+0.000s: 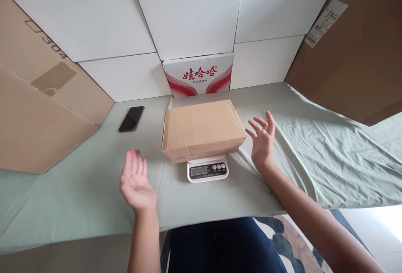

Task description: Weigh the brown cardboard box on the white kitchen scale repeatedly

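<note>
A brown cardboard box (202, 126) rests on a small white kitchen scale (207, 176), whose platform it covers. The scale's display and several round buttons show in front of the box; I can make out no digits on the display. My left hand (137, 181) is held palm up to the left of the box, apart from it, with fingers stretched out and nothing in it. Close to the box's right side, my right hand (263, 141) is raised with its fingers spread, also holding nothing.
A black smartphone (132, 119) lies left of the box on the pale green cloth (232, 210). Behind stand white boxes (191, 13) and a carton with red Chinese lettering (199, 76). Large brown cardboard boxes flank the left (47, 97) and right (351, 63).
</note>
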Available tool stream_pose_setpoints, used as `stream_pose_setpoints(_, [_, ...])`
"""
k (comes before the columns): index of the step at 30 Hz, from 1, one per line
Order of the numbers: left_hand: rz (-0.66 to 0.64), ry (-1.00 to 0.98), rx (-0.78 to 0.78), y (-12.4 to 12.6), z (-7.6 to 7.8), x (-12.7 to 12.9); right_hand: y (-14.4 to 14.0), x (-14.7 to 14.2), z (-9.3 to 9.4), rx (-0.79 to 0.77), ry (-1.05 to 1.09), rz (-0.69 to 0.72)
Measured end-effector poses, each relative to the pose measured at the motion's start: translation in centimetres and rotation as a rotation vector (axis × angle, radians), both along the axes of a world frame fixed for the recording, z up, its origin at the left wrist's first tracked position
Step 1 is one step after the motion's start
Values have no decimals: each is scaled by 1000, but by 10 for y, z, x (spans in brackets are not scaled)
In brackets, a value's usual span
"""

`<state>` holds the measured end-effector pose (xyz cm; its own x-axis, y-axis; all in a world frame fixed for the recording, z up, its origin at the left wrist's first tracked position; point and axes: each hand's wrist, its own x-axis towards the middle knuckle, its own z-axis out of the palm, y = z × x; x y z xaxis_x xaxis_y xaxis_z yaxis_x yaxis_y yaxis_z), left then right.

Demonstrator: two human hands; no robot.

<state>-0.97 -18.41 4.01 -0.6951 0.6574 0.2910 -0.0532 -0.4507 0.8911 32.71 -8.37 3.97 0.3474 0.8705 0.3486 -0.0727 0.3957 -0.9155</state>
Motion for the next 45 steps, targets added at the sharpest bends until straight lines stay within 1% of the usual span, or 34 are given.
stream_pose_setpoints(2, [-83,4,-18,1,-3,3,-5,-7,-2,44,-84,48])
stream_pose_setpoints(6, [-312,25,-97,0,-9,9,-17,-15,-5,150,-260,201])
stream_pose_setpoints(8, [-358,40,-138,0,-12,12,-22,-17,-6,185,-339,251])
stream_pose_setpoints(12, [-372,83,-180,-1,-16,16,-29,-18,-5,208,-426,285])
stream_pose_setpoints(17, [-394,104,-193,-2,-17,17,-29,-19,-1,276,-439,262])
stream_pose_setpoints(27, [-389,111,-214,-1,-16,17,-29,-19,-3,243,-443,260])
stream_pose_setpoints(35, [-397,118,-205,-2,-18,16,-29,-19,-2,256,-450,253])
stream_pose_setpoints(39, [-376,108,-151,-2,-15,16,-24,-17,-4,236,-372,195])
stream_pose_setpoints(42, [-377,100,-126,-2,-11,16,-20,-15,-2,184,-300,157])
stream_pose_setpoints(45, [-381,96,-109,-2,-9,16,-19,-15,1,173,-270,141])
